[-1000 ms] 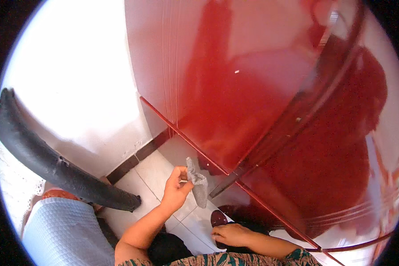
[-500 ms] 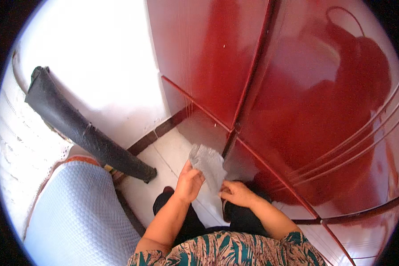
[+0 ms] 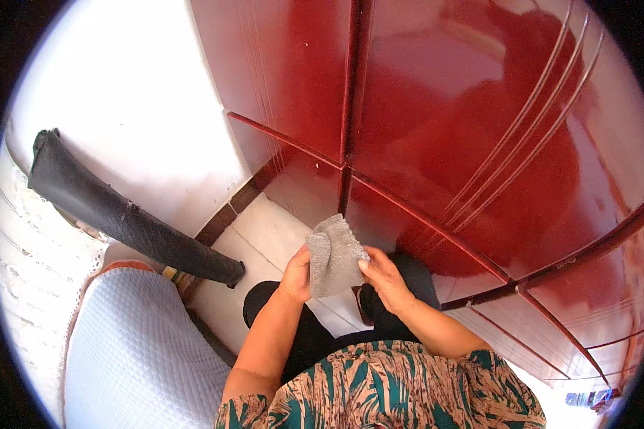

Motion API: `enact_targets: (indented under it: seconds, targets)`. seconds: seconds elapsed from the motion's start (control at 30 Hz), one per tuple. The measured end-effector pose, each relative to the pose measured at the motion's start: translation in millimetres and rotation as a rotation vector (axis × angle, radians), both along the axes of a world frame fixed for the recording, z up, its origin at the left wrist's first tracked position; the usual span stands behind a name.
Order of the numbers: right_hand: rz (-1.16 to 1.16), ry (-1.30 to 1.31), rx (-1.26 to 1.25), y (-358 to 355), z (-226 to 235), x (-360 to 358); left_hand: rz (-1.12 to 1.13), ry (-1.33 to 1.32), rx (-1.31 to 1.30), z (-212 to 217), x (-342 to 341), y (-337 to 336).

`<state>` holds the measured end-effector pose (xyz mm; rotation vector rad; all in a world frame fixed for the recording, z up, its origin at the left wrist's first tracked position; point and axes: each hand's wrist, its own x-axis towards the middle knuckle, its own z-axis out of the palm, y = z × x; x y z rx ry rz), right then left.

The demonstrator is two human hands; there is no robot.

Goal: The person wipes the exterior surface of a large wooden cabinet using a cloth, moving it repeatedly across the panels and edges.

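Between my hands is a grey cloth (image 3: 342, 261) with a ruffled edge, partly folded over on its left side. My left hand (image 3: 297, 274) grips its left edge, with the fingers hidden behind the fabric. At the right edge, my right hand (image 3: 386, 277) pinches the cloth, thumb in front. The cloth hangs above my lap, in front of the red cabinet (image 3: 436, 129) with glossy doors.
A long black rolled sheet (image 3: 132, 214) leans at the left beside the white wall (image 3: 129, 79). Below it lies a bed with a pale blue quilted cover (image 3: 139, 343). Light floor tiles (image 3: 254, 247) show between bed and cabinet.
The cloth has turned and now shows a folded left side. My right hand has risen to its right edge, and my left hand has lifted slightly. The view has shifted toward the right.
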<state>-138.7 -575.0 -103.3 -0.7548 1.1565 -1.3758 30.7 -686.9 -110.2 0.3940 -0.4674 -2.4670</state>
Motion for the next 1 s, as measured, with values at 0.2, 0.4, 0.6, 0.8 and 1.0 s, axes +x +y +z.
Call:
enact_targets:
  seconds: [0.2, 0.4, 0.6, 0.8, 1.0]
  targets:
    - [-0.066, 0.535, -0.214, -4, 26, 6, -0.064, -0.080, 0.007, -10, 1, 31]
    - [-0.035, 0.715, -0.058, 7, 22, 7, -0.126, -0.019, 0.110, -2, 11, 50]
    - [-0.100, 0.943, -0.193, 13, 31, 9, -0.132, -0.315, -0.239, 14, 16, 63]
    - [-0.056, 0.813, -0.288, 14, 49, 7, -0.115, -0.322, -0.288, 11, 17, 59]
    - [0.059, 0.736, -0.355, 13, 63, 3, -0.051, -0.424, -0.470, 6, 19, 57]
